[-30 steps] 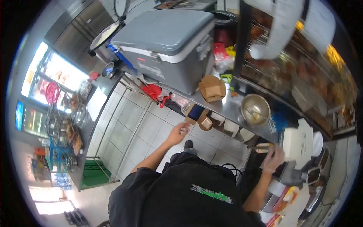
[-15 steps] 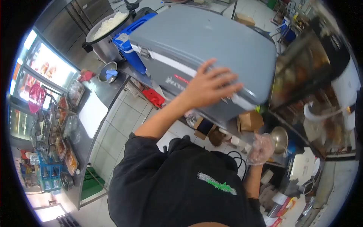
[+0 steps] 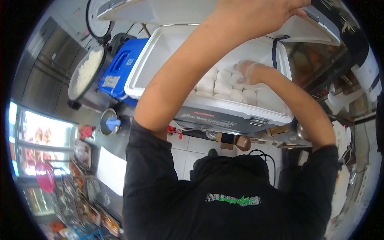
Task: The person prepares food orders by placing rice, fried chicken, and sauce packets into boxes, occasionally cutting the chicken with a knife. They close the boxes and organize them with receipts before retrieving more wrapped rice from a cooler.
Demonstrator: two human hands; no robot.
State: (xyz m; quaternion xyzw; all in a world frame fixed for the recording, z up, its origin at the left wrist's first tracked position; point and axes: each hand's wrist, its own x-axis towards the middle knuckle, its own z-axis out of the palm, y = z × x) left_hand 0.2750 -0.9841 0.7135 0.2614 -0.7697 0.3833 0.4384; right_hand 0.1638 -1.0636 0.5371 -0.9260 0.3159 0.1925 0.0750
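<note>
A large cooler box [image 3: 224,107] stands before me, its grey lid [image 3: 160,11] raised to show the white underside. My left hand [image 3: 260,18] is up at the lid's edge with its fingers bent over it, partly cut off by the top of the view. Inside the cooler lie several rounded white wrapped packets [image 3: 223,87], packed close together. My right hand [image 3: 249,72], in a clear plastic glove, reaches down into the cooler at the packets on the right. Its fingers are blurred, so I cannot tell whether they grip a packet.
Left of the cooler stand a blue cooler [image 3: 125,66] and a big pot of white rice [image 3: 89,71] with its lid up. A metal bowl [image 3: 110,121] holding something blue sits on the left counter, near a white board [image 3: 112,170]. Food trays [image 3: 94,214] line that counter.
The cooler lid has gone from closed to raised. My left hand has moved up with it, and my gloved right hand has moved from beside the cooler to inside it.
</note>
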